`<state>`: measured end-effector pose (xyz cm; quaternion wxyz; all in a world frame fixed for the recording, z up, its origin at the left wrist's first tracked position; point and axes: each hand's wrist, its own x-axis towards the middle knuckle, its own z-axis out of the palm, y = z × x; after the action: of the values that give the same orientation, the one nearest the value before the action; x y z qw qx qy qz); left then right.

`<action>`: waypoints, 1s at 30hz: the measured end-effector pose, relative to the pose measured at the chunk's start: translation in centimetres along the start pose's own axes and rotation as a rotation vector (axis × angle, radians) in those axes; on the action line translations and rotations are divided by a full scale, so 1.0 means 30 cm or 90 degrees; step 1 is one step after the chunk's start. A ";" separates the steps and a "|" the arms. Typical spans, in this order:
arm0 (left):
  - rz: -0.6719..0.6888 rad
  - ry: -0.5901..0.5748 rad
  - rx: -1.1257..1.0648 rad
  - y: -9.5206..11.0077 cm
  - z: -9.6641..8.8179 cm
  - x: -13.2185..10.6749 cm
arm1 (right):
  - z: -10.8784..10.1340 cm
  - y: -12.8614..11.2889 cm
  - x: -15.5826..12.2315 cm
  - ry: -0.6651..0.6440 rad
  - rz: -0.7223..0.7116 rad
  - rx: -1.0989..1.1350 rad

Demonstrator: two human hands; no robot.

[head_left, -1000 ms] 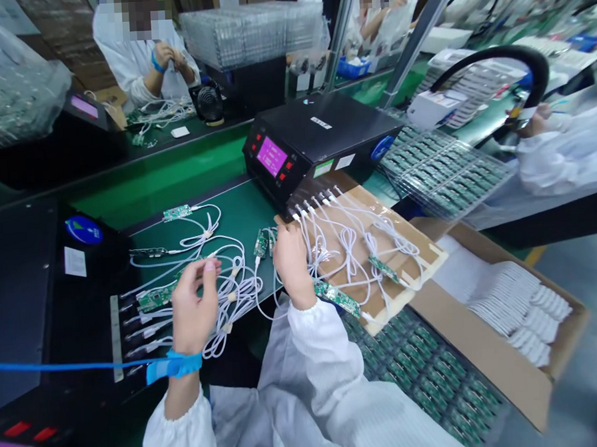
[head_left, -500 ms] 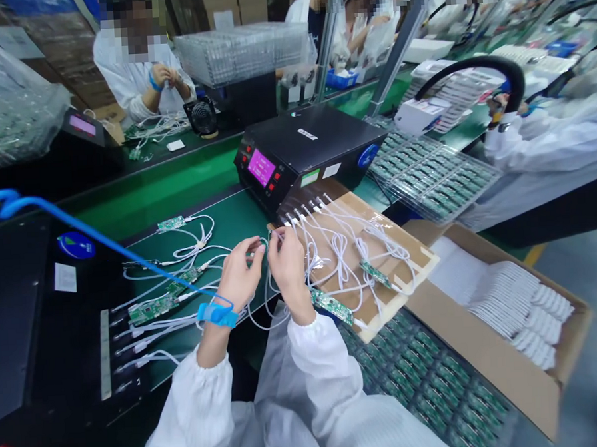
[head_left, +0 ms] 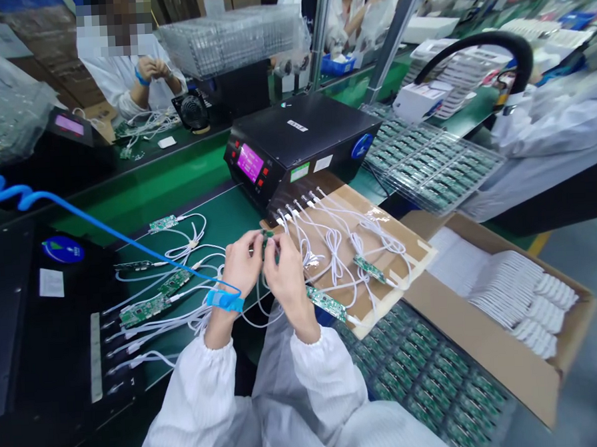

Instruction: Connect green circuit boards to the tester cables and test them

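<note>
Fingertips of my left hand (head_left: 242,261) and my right hand (head_left: 285,269) meet in front of the black test box (head_left: 299,143). Between them a small green circuit board (head_left: 268,234) partly shows, mostly covered by the fingers. My left hand pinches its left side, and my right hand pinches the other. A thin white cable (head_left: 261,304) loops below the hands; whether it joins the held board is hidden. Left of my hands, several circuit boards (head_left: 146,311) with white cables lie on the green mat. Two more boards (head_left: 327,303) rest on the brown cardboard (head_left: 325,252) to the right.
A second black box (head_left: 44,330) stands at the left. A coiled blue cord (head_left: 104,237) runs to my wristband. Trays of circuit boards (head_left: 426,377) lie below the cardboard at right, beside a carton (head_left: 506,373) of white pieces. A co-worker's hands (head_left: 153,68) are across the bench.
My fingertips have come together, and the green board now shows between them. The view has shifted slightly; the boards on the mat and cardboard stay in place.
</note>
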<state>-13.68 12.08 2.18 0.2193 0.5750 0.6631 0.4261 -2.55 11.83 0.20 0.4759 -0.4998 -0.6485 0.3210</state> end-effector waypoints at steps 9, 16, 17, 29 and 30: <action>-0.095 0.148 -0.166 -0.031 -0.015 0.029 | 0.038 0.043 -0.118 -0.020 0.041 -0.075; -0.129 0.200 -0.255 -0.027 -0.013 0.035 | 0.043 0.064 -0.100 -0.070 0.022 0.040; -0.137 0.213 -0.270 -0.028 -0.010 0.039 | 0.037 0.057 -0.099 -0.070 0.009 0.055; -0.161 0.402 -0.328 0.025 -0.195 0.095 | 0.014 0.035 -0.112 -0.130 0.015 -0.128; -0.171 0.353 -0.361 0.044 -0.196 0.072 | 0.006 0.030 -0.104 -0.144 0.012 -0.159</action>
<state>-18.04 12.26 6.88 0.2354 0.2638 0.6225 0.6982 -2.27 9.13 -1.59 0.3313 -0.5216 -0.7282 0.2964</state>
